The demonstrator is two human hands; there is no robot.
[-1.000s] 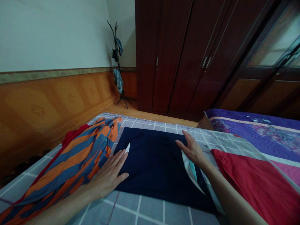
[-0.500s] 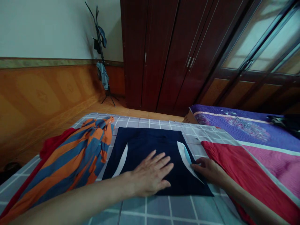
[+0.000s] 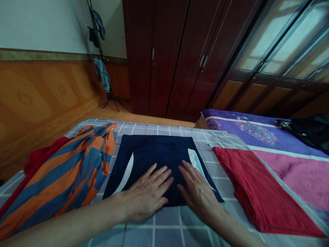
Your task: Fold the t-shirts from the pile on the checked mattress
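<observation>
A navy garment with curved white side panels (image 3: 159, 144) lies folded into a flat block on the checked bedspread (image 3: 167, 228). My left hand (image 3: 149, 192) rests palm down on its near middle, fingers spread. Beside it, my right hand (image 3: 196, 188) is over the garment's near right part with its fingers stretched out, close to the right white panel. Neither hand grips anything. The garment's exact kind cannot be made out, and my hands hide some of its near edge.
An orange and blue striped cloth (image 3: 74, 168) lies crumpled at left, partly over a red cloth (image 3: 43, 154). A folded red garment (image 3: 264, 192) is at right. Beyond are a purple bedcover (image 3: 239, 127), dark wardrobe (image 3: 169, 61) and coat stand (image 3: 99, 44).
My right hand has moved left from the garment's right edge onto its surface, its fingers straightening. My left hand stays flat on the cloth. The view has shifted slightly.
</observation>
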